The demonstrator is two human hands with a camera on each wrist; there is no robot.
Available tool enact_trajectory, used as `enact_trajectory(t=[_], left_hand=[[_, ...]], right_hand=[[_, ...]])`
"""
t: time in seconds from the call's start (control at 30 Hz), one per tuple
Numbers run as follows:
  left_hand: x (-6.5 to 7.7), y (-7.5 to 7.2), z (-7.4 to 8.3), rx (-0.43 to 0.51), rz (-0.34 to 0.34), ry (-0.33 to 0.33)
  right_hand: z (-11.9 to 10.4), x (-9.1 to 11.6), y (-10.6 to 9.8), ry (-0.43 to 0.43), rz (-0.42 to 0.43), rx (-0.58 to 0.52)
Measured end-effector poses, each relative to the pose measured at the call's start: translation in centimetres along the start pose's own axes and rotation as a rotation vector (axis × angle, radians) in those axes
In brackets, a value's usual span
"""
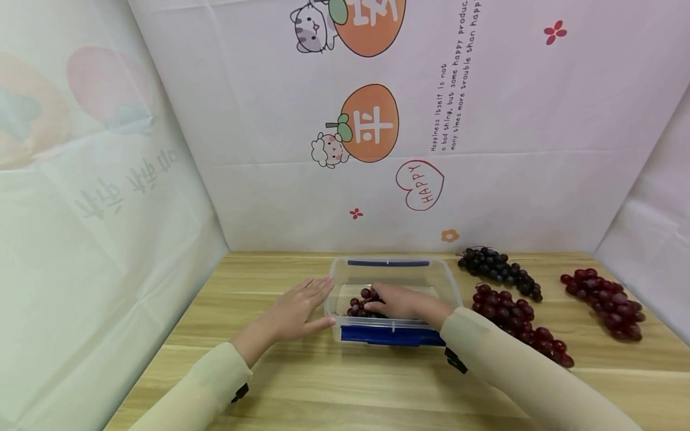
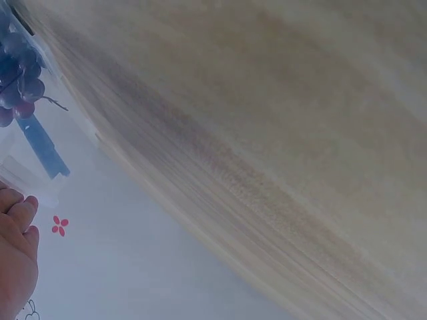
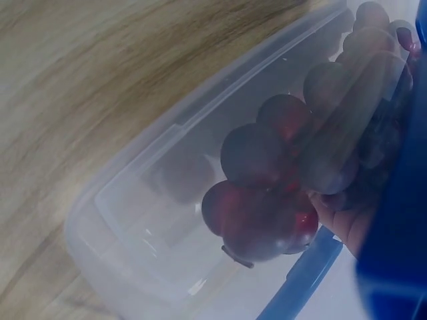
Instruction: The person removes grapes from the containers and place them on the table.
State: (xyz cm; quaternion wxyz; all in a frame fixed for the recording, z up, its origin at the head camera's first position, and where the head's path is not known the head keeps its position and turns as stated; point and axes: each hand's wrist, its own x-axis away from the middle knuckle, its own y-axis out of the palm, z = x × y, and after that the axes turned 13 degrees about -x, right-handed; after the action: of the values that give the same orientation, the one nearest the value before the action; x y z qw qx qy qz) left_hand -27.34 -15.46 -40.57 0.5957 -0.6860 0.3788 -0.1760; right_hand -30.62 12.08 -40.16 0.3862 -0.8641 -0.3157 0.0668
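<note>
A clear plastic food container [image 1: 453, 281] with blue side latches stands on the table. Inside its left part is a bunch of dark red grapes [image 1: 356, 306], which also shows through the container's wall in the right wrist view. My right hand [image 1: 401, 300] reaches in over the front rim and grips this bunch, its fingers partly hidden by the grapes. At the container's left side, my left hand [image 1: 299, 308] has its fingers extended, fingertips right at the rim. The left wrist view shows part of the left hand [image 2: 17, 247] beside the clear wall.
On the table [image 1: 259, 383], right of the container, lie a bunch of black grapes [image 1: 498, 268], a long bunch of red grapes [image 1: 517, 320] and another red bunch [image 1: 604, 302] farther right. A printed white cloth [image 1: 269, 197] hangs behind the table's back edge.
</note>
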Motion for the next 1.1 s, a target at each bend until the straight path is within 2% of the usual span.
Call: enact_trajectory(t=[0.37, 0.53, 0.7, 0.87, 1.03, 1.1], left_hand=[[-0.1, 0.4, -0.1, 0.029, 0.049, 0.022], [-0.1, 0.4, -0.1, 0.027, 0.043, 0.017], [0.0, 0.4, 0.0, 0.023, 0.037, 0.012], [0.0, 0.4, 0.0, 0.019, 0.024, 0.010], [0.0, 0.4, 0.0, 0.022, 0.030, 0.005], [0.0, 0.4, -0.1, 0.025, 0.034, 0.004]], right_hand=[[0.1, 0.0, 0.1, -0.043, 0.048, 0.089], [-0.6, 0.3, -0.1, -0.054, 0.074, 0.134], [-1.1, 0.4, -0.3, -0.111, 0.107, 0.202], [-1.3, 0.7, -0.3, -0.210, 0.158, 0.366], [-1.2, 0.8, -0.5, -0.385, 0.282, 0.598], [-1.1, 0.8, -0.5, -0.435, 0.326, 0.659]])
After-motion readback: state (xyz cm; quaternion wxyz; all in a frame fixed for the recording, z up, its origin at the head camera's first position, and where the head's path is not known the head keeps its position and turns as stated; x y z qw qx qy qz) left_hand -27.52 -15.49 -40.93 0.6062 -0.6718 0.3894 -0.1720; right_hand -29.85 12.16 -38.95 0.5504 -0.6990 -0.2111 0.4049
